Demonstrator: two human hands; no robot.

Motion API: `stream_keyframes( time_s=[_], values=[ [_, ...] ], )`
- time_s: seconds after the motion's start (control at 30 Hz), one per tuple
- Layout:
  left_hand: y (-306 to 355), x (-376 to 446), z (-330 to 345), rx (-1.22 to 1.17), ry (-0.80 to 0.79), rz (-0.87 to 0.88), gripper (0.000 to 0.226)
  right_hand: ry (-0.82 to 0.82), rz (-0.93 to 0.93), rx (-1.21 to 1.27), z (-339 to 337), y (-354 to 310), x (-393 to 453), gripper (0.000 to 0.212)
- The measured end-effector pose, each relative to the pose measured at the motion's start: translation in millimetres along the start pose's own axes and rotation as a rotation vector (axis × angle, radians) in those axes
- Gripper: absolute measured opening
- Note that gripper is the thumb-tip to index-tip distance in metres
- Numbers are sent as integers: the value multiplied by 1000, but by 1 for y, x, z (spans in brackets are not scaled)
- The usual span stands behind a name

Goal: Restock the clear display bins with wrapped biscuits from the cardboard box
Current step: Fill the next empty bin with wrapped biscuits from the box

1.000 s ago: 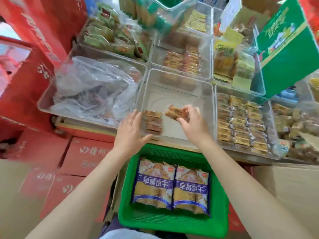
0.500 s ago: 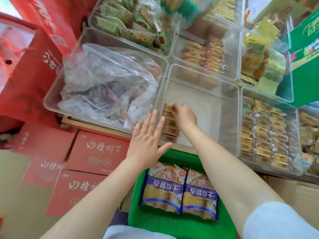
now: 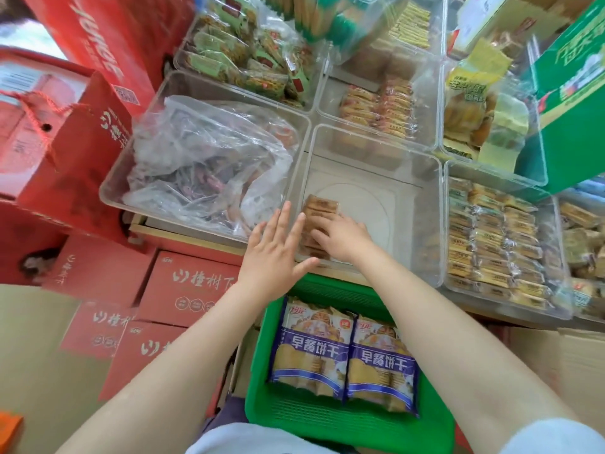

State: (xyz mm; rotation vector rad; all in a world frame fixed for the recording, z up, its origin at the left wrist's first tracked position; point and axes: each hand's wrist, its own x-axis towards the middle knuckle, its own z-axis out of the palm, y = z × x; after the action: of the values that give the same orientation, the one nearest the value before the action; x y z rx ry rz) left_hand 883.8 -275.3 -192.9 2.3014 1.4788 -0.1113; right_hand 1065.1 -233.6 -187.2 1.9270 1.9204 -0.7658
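My right hand [image 3: 342, 239] rests with fingers loosely curled on the row of wrapped biscuits [image 3: 319, 213] at the near-left corner of the clear bin [image 3: 422, 224]. My left hand [image 3: 276, 250], just beside it, is spread flat, fingers straight against the bin's outer wall, holding nothing.
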Motion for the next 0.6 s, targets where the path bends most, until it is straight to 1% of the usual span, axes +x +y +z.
stream_keyframes(
  time_s=[0.07, 0.13, 0.17, 0.23, 0.27, 0.3, 0.37, 0.43, 0.5, 0.6],
  values=[
    [-1, -2, -9, -11, -39, -9, 88, 71, -40, 167, -7, 4, -33, 43],
    [7, -6, -20, -84, -55, -65, 85, 130, -45, 389, -12, 24, -76, 35],
    [17, -10, -24, -142, -11, -100, 79, 160, -36, 479, -15, 38, -101, 32],
    [55, -21, -29, -234, 157, -108, 60, 257, 2, 572, -17, 73, -148, 29],
    [82, -27, -29, -252, 212, -71, 52, 315, 25, 603, -18, 90, -171, 28],
    [114, -32, -27, -275, 221, -9, 46, 380, 49, 636, -18, 109, -192, 27],
    [183, -41, -19, -336, 101, 128, 40, 543, 86, 685, -19, 148, -233, 26],
    [253, -49, -7, -345, -22, 260, 39, 722, 126, 690, -19, 189, -275, 26],
    [321, -58, 6, -349, -55, 349, 40, 901, 163, 721, -15, 234, -320, 24],
    [419, -75, 27, -431, -30, 423, 35, 1111, 238, 776, -3, 315, -390, 20]
  ],
)
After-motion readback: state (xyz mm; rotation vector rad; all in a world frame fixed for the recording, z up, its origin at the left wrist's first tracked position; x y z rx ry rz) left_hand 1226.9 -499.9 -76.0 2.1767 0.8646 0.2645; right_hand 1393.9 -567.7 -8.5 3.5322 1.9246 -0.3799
